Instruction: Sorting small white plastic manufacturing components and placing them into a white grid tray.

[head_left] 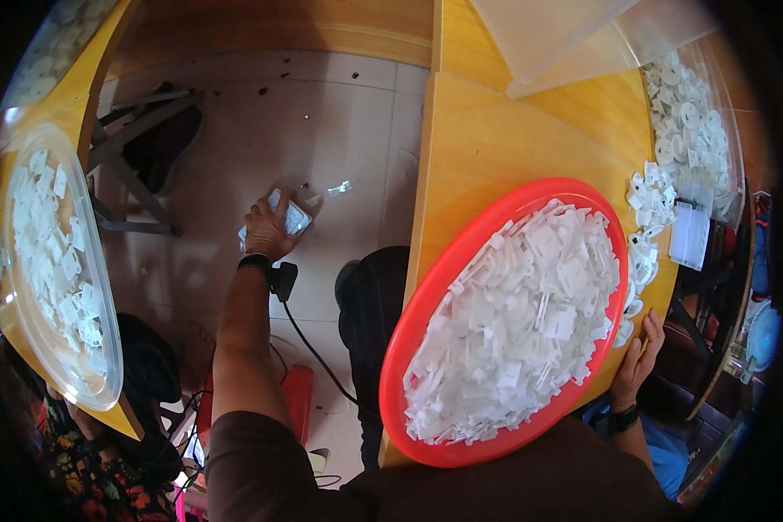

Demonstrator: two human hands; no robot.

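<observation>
Down over the tiled floor, my left hand [268, 230] has its fingers spread across a small, pale, shiny flat pack [297, 218] and grips it; its exact kind is unclear. Beside it on the floor lies a small clear plastic piece [340, 188]. My right hand [639, 364] rests at the right edge of the wooden table, fingers extended and holding nothing. Between my arms, a red oval basin [395, 383] heaped with white plastic parts [513, 322] sits on the table.
Loose white parts [651, 200] lie by a clear tub at the right. A translucent bin [574, 43] stands at the back. Another table at left bears a clear tray [111, 365] of white parts. A metal folding leg [135, 178] and a black cable [317, 358] are near my left arm.
</observation>
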